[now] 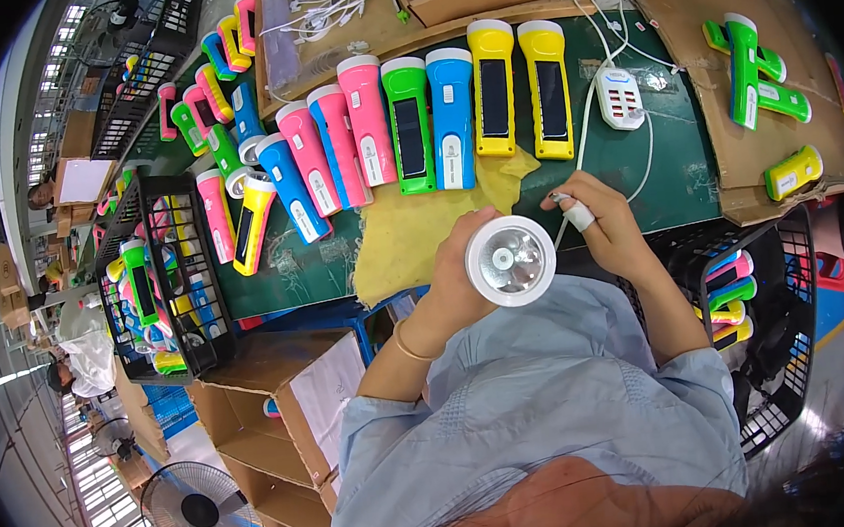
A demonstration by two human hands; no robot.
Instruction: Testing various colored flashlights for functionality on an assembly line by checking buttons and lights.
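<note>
A: In the head view, what did the hands have?

B: The left hand was wrapped around a torch, fingers curled shut on its body, with the round silver reflector end turned up toward the camera. The torch sat between the two hands, just above the person's lap.

A: And the right hand?

B: It was just right of the torch head, fingers half curled. A taped fingertip pinched the end of a white cable; how firm that pinch was, I could not tell.

A: Where did the cable go?

B: Up and away from the right hand to a white charger block on the green tabletop.

A: What lay beyond the hands?

B: A yellow cloth right under and ahead of the left hand. Past it, a row of torches lying side by side: pink, blue, green, blue again, then two yellow. More of them fanned off farther to the left.

A: And to the sides?

B: Well left of the left hand, a black wire basket with coloured torches in it. Right of the right hand, another black basket with a few more. Farther right and up, green torches lay on cardboard. Below the left hand stood an open carton.
</note>
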